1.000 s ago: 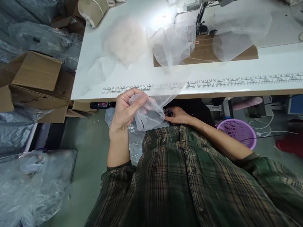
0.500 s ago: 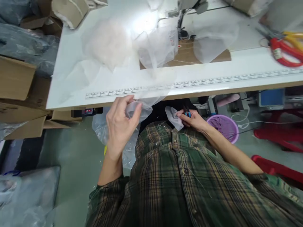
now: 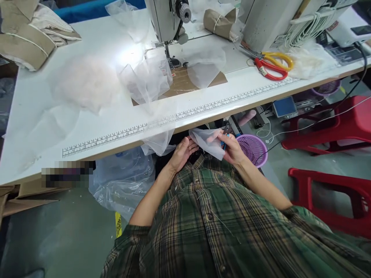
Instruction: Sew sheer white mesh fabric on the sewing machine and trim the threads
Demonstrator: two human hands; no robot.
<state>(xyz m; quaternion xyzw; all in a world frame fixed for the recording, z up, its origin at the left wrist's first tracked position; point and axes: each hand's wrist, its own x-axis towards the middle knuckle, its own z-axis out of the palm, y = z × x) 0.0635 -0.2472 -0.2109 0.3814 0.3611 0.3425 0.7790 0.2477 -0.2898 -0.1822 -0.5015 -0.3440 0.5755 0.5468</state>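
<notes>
From where I stand: right hand (image 3: 232, 149) pinching sheer cloth (image 3: 207, 142) — small snips (image 3: 227, 130) also held. Left hand (image 3: 183, 154) beside cloth, fingers loosely curled — cannot tell whether gripping. Cloth between the 2 hands, near table (image 3: 199, 121) edge.

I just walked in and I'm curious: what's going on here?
Someone in a plaid shirt is at a white table. The right hand holds a sheer cloth and a small blue-handled tool. The left hand is beside the cloth, perhaps touching. More sheer fabric lies by the sewing machine.
</notes>
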